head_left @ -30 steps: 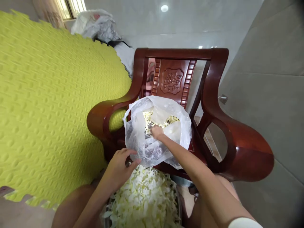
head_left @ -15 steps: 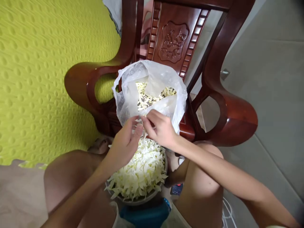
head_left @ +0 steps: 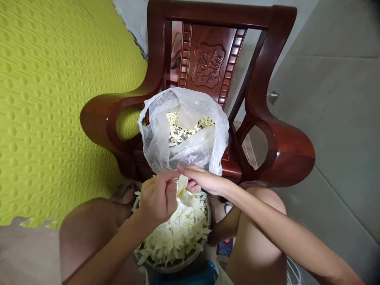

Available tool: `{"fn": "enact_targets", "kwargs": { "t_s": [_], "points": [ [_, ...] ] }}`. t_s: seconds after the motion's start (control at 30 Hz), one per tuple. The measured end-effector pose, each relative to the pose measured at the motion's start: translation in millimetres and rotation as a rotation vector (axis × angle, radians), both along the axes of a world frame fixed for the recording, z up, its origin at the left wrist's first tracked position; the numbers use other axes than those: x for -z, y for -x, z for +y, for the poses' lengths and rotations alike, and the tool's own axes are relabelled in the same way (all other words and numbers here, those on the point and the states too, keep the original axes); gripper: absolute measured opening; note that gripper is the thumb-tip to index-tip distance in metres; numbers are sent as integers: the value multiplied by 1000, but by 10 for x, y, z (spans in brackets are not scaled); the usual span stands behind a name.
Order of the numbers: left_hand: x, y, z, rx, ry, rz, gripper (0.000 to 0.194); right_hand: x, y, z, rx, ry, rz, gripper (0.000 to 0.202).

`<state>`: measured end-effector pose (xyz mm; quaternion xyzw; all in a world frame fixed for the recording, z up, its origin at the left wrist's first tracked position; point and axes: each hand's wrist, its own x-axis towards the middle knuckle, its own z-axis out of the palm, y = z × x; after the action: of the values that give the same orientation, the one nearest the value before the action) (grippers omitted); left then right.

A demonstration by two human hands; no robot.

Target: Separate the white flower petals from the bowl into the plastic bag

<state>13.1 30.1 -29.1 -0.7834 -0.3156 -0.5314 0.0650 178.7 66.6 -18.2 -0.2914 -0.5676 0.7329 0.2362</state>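
Head view: my left hand (head_left: 158, 196) is curled nearly closed and my right hand (head_left: 206, 181) is half-curled, fingertips meeting at one white flower (head_left: 183, 186); I cannot tell which hand grips it. The flower is above one heaped bowl (head_left: 181, 266), near one plastic bag (head_left: 194, 152) on one chair (head_left: 292, 152).

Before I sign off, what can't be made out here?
Head view, all:
Whether left hand or right hand grips the white flower: fingers overlap.
The round grey bowl's inside: heaped white flowers cover it.
The translucent white plastic bag's bottom: folds and pale flowers hide it.
The teal object's full shape: cut by the bottom edge.
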Motion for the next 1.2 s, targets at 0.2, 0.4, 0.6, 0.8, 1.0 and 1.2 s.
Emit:
{"fn": "enact_targets", "kwargs": {
  "t_s": [0.2, 0.4, 0.6, 0.8, 1.0, 1.2],
  "points": [
    [13, 30, -6, -195, 130, -270, 14, -78, 20, -120, 57, -223, 28, 53],
    [-244, 25, 87, 107, 1149, -1012, 29, -203, 12, -191, 96, -1108, -344, 40],
    [-88, -63, -48, 405, 2005, -767, 31, -74, -122, 39, 128, -1855, -637, 44],
    [-1, -125, -260, 570, 2204, -461, 21, 21, -93, -71, -37, -1384, -518, 39],
    [79, -89, -370, 428, 2045, -382, 13, 112, -23, -191, -108, -853, -365, 39],
    [84, -16, -464, 675, 2248, -342, 28, 120, 17, -243, -107, -970, -447, 41]
  ]
}}
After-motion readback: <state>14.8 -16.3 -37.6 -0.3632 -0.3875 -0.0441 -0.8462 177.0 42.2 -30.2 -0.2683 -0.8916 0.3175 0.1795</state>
